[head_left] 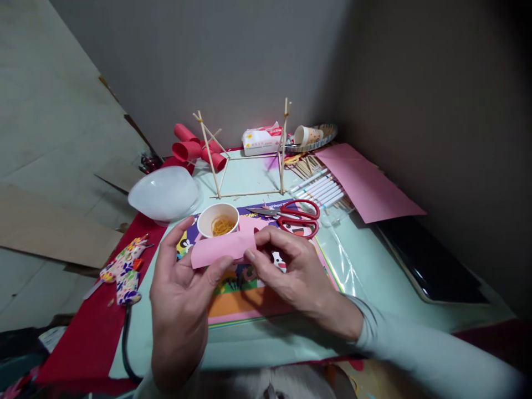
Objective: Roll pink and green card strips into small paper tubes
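Note:
A small curled piece of pink paper (222, 249) is held between both hands above a colourful printed mat (236, 302). My left hand (183, 288) supports its left part, with the thumb on the lower edge. The thumb and index finger of my right hand (295, 271) pinch its right end. Just behind the paper stands a white paper cup (218, 213) with yellow rubber bands (223, 225) inside. Red-handled scissors (291, 213) lie on the mat, blades pointing left. Farther back stands a frame of thin wooden sticks (249, 194), bound with bands at its tops.
Red paper rolls (189, 151) and a translucent bowl (164, 191) are at the back left. A patterned glue gun (127, 271) lies left. Tissues (262, 140), markers (320, 191), pink sheets (369, 185) and a black tablet-like object (432, 260) sit behind and right.

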Motion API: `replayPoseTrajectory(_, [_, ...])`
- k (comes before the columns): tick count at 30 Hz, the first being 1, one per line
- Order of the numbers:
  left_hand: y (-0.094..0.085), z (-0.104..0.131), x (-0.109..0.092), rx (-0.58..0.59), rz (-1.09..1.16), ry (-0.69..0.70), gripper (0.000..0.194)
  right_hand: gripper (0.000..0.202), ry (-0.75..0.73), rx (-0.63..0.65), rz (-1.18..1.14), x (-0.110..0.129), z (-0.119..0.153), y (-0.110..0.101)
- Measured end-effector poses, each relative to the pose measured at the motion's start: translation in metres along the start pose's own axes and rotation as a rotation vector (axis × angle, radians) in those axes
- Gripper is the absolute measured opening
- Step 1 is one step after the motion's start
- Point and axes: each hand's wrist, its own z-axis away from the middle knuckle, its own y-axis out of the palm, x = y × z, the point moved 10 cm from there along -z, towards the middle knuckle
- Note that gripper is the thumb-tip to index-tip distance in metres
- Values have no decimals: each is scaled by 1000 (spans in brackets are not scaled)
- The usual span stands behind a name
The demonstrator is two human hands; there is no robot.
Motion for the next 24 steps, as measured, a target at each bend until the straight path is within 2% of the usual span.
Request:
replayPoseTrajectory(6, [-5,-4,-8,9,-8,52,86,12,102,66,-98,-9,0,6])
replayPoseTrajectory(9, [-7,-6,-11,42,-60,43,85,10,122,73,-15,-7,-1,2])
replayPoseTrajectory(11, [-9,-8,-12,57,-103,24,88,10,90,44,59,-1,-3,-5])
replayPoseTrajectory(14, [-17,-9,-18,19,-145,40,88,22,-13,8,144,14,-4,-15])
replayPoseTrajectory(17, [-25,-9,-26,-9,-232,103,79,36,-95,34,226,25,-4,-18])
replayPoseTrajectory(19, [-22,-9,-33,45,-369,177,70,50,-120,157,262,25,-4,-8])
replayPoseTrajectory(22, [-9,-5,-47,184,-601,361,56,69,-81,456,269,15,3,18])
replayPoseTrajectory(24, [-3,1,-55,241,-699,483,50,74,-60,585,253,10,10,30])
